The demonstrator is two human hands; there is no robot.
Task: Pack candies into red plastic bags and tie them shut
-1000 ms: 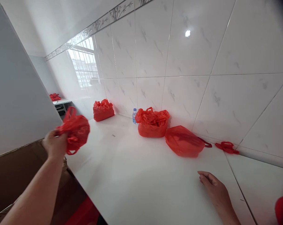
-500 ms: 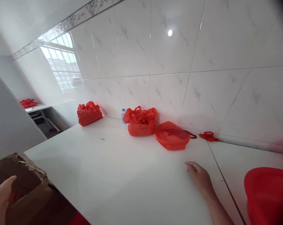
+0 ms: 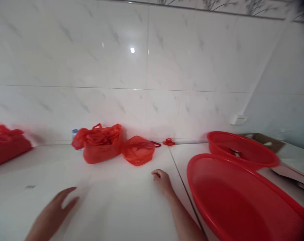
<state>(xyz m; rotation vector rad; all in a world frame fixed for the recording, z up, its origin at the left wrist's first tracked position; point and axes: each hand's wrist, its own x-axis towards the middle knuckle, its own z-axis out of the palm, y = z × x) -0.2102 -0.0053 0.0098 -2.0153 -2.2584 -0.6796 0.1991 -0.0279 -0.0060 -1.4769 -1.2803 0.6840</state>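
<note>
My left hand hovers above the white table with thumb and fingers apart, holding nothing. Loosely curled, my right hand rests on or just over the table, and nothing shows in its fingers. The nearest thing beyond it is a loose, translucent red plastic bag. Left of that bag stands a fuller red plastic bag, its top bunched up. A large red plastic basket is to the right of my right forearm.
A second red basket holds small items, with a cardboard box behind it. Another red bag sits far left. A bottle and a small red bundle stand by the tiled wall. A seam crosses the tabletop.
My view has swung right, bringing both baskets into sight. My left hand has left the cardboard box and come over the table. My right hand stays curled near the loose bag.
</note>
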